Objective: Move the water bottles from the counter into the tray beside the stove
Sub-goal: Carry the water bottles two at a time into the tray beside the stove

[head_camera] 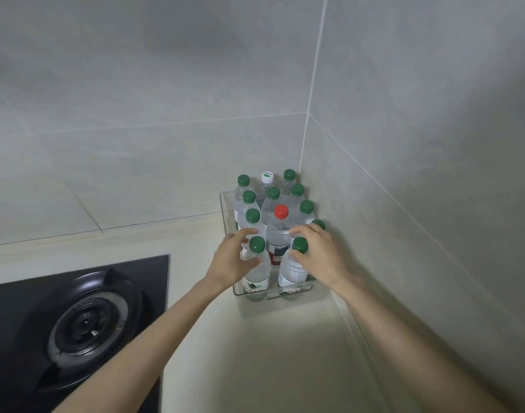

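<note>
A clear plastic tray (225,204) stands in the corner of the cream counter, right of the stove. It holds several upright water bottles, most with green caps, one with a white cap (267,176) at the back and one with a red cap (281,211) in the middle. My left hand (233,259) wraps the front-left green-capped bottle (256,271) just below its cap. My right hand (318,253) grips the front-right green-capped bottle (292,268) near its neck. Both bottles stand inside the tray's front edge.
A black gas stove (76,320) with a round burner lies at the lower left. Grey tiled walls close the corner behind and to the right of the tray. Bare cream counter (270,353) stretches from the tray toward me.
</note>
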`<state>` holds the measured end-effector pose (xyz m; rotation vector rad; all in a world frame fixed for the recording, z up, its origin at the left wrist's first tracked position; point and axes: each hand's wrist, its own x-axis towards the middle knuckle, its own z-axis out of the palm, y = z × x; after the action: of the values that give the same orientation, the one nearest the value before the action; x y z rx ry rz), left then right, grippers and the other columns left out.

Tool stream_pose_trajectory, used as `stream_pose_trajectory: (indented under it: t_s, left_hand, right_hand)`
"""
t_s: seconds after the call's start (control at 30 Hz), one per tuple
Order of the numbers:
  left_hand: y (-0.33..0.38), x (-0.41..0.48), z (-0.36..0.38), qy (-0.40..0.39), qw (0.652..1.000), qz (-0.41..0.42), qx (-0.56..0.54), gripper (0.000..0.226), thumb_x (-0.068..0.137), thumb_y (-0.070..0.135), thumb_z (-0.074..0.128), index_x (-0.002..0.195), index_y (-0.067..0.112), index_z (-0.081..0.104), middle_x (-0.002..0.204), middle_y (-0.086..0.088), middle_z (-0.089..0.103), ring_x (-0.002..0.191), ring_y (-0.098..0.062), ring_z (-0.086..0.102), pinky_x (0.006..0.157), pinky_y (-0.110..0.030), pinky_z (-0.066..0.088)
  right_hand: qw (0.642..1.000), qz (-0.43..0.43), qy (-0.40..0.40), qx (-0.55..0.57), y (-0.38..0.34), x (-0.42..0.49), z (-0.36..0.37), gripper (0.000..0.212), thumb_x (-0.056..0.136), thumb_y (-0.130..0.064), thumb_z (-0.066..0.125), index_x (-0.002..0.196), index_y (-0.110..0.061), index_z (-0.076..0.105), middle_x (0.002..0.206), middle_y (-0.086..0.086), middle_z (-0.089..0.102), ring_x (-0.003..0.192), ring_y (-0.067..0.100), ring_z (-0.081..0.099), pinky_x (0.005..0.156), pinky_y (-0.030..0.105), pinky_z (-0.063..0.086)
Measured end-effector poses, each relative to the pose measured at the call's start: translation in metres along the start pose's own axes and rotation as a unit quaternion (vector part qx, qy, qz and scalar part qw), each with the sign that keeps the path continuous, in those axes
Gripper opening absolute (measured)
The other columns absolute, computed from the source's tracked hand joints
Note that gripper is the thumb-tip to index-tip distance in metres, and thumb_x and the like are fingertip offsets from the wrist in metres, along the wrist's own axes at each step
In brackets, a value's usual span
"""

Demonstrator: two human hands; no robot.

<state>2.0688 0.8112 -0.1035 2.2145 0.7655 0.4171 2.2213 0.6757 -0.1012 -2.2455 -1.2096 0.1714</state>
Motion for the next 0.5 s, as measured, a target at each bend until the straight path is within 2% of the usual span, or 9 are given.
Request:
stream_pose_trajectory:
  t_s: [0.1, 0.17, 0.23, 0.33, 0.43, 0.5]
  left_hand:
    - [0.006, -0.004, -0.009, -0.019, 0.996, 0.042, 0.072, 0.053, 0.081, 0.023, 0.072, 0.130, 0.025, 0.052, 0.111, -0.007, 0.057, 0.085, -0.015, 0.054, 0.084, -0.020, 0.044]
    - [0.009, -0.002, -0.011, -0.058, 0.989, 0.042, 0.130, 0.053, 0.083, 0.027, 0.069, 0.133, 0.025, 0.050, 0.115, -0.009, 0.055, 0.091, -0.022, 0.059, 0.090, -0.026, 0.045]
    - [0.012, 0.002, -0.011, -0.084, 0.982, 0.038, 0.166, 0.050, 0.086, 0.030, 0.065, 0.133, 0.024, 0.049, 0.117, -0.009, 0.053, 0.094, -0.027, 0.060, 0.091, -0.029, 0.043]
    - [0.013, 0.007, -0.012, -0.083, 0.982, 0.026, 0.166, 0.041, 0.086, 0.029, 0.065, 0.123, 0.019, 0.052, 0.114, -0.011, 0.057, 0.093, -0.028, 0.058, 0.084, -0.028, 0.041]
    - [0.015, 0.008, -0.008, -0.056, 0.989, 0.012, 0.136, 0.035, 0.084, 0.024, 0.068, 0.115, 0.014, 0.056, 0.111, -0.009, 0.063, 0.096, -0.030, 0.061, 0.083, -0.031, 0.044]
    - [0.015, 0.007, -0.006, -0.034, 0.989, 0.014, 0.141, 0.034, 0.084, 0.024, 0.067, 0.115, 0.014, 0.058, 0.110, -0.009, 0.064, 0.100, -0.029, 0.058, 0.081, -0.030, 0.042]
  right_hand:
    - [0.998, -0.001, -0.026, -0.062, -0.005, 0.004, -0.007, 0.033, 0.076, -0.028, 0.074, 0.106, -0.020, 0.063, 0.103, 0.005, 0.060, 0.097, 0.027, 0.060, 0.080, 0.039, 0.050]
    - [0.992, -0.008, -0.060, -0.115, -0.010, 0.005, -0.015, 0.030, 0.079, -0.031, 0.071, 0.106, -0.020, 0.062, 0.102, 0.005, 0.060, 0.095, 0.027, 0.059, 0.072, 0.031, 0.044]
    - [0.981, -0.013, -0.099, -0.168, -0.016, 0.005, -0.024, 0.029, 0.084, -0.031, 0.066, 0.109, -0.018, 0.059, 0.108, 0.006, 0.061, 0.096, 0.029, 0.059, 0.067, 0.029, 0.038]
    - [0.964, -0.027, -0.133, -0.227, -0.020, 0.004, -0.029, 0.026, 0.091, -0.027, 0.056, 0.113, -0.013, 0.053, 0.115, 0.009, 0.060, 0.101, 0.033, 0.059, 0.065, 0.031, 0.036]
    - [0.966, -0.027, -0.144, -0.214, -0.020, 0.002, -0.029, 0.026, 0.094, -0.025, 0.053, 0.117, -0.014, 0.049, 0.117, 0.009, 0.057, 0.099, 0.032, 0.058, 0.065, 0.032, 0.036]
    - [0.969, -0.028, -0.138, -0.205, -0.019, 0.000, -0.030, 0.030, 0.094, -0.025, 0.054, 0.122, -0.016, 0.047, 0.120, 0.008, 0.055, 0.099, 0.032, 0.058, 0.066, 0.031, 0.035]
